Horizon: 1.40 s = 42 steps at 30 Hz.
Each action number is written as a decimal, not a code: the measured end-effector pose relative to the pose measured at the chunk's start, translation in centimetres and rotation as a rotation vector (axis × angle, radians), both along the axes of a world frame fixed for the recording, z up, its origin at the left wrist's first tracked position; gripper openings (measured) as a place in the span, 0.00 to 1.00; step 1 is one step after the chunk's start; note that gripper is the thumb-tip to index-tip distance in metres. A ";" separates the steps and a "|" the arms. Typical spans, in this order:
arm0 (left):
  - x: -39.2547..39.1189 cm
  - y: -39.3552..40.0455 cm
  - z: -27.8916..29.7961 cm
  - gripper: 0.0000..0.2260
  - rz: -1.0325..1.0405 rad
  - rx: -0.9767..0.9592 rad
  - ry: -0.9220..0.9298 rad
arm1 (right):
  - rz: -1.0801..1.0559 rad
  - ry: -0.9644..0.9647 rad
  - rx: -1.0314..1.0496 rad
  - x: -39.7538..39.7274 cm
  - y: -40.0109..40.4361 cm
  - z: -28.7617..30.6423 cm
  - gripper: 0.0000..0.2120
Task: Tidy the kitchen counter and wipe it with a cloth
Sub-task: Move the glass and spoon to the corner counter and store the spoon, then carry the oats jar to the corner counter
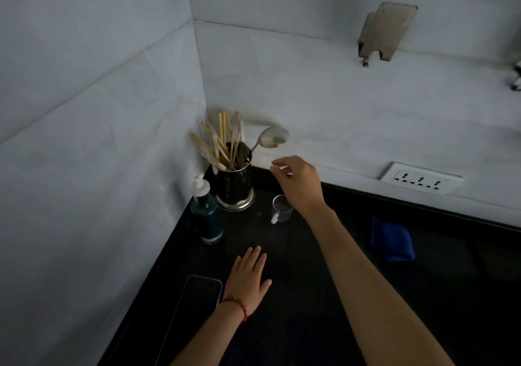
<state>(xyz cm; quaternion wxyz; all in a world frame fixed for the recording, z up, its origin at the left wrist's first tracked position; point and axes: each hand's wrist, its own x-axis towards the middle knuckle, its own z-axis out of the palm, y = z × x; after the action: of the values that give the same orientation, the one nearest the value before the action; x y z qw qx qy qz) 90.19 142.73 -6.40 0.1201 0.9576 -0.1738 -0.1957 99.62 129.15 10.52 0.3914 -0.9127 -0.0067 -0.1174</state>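
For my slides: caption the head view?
Left hand flat on counter; right hand raised above glass cup, blue cloth nearby.

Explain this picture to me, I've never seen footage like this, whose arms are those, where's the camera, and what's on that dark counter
There is no machine here. A camera worn on a person's head looks forward and down, so the two arms are that person's own.

The left hand lies flat, fingers straight, on the black counter, next to a phone. The right hand is raised above a small glass mug, fingers loosely curled; whether it pinches something small I cannot tell.

In the corner stands a metal utensil holder with wooden sticks and a spoon, and beside it a pump bottle. A folded blue cloth lies to the right, untouched. A wall socket sits above the counter.
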 end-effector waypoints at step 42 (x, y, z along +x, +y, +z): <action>-44.7 -23.2 1.2 0.13 -1.111 -0.072 0.516 | -2.005 0.379 0.635 -83.4 0.6 -16.2 0.12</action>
<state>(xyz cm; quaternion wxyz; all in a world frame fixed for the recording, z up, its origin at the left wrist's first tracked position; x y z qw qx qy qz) 45.48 119.56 -5.19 0.0704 0.6411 -0.6188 -0.4485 16.18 129.76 -5.71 0.3305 -0.3611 0.8388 -0.2383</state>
